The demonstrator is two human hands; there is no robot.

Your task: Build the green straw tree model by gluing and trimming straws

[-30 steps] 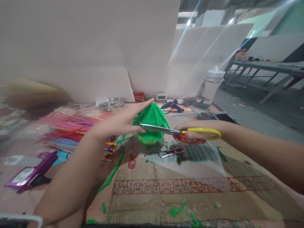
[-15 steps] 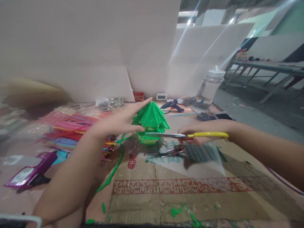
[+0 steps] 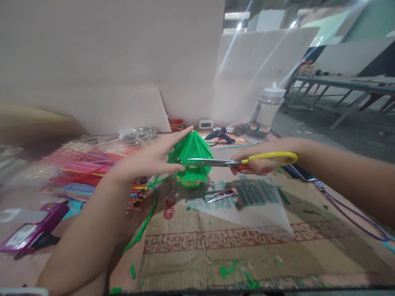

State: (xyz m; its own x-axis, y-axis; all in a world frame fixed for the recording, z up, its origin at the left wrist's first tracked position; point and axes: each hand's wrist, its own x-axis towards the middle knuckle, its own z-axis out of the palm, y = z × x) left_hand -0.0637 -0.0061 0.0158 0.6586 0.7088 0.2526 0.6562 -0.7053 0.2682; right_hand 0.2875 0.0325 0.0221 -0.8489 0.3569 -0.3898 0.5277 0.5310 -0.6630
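Observation:
A green tiered model with a cone-shaped, fringed top stands on the cardboard, seemingly built from fuzzy craft stems. My left hand holds it from the left, fingers up behind its peak and thumb across its waist. My right hand grips scissors with yellow and red handles. Their blades point left, in front of the model's top tier; whether they touch it I cannot tell. Below them, small pink-handled snips lie on a clear plastic sheet with green print.
Bundles of coloured craft stems and a purple device lie on the left. Behind the model are a blue glue gun, a small white clock and a clear bottle. Green scraps litter the cardboard.
My right hand has raised the scissors slightly, so the blades now cross the lower edge of the model's top tier instead of its base. My left hand keeps its hold. The view has shifted a little.

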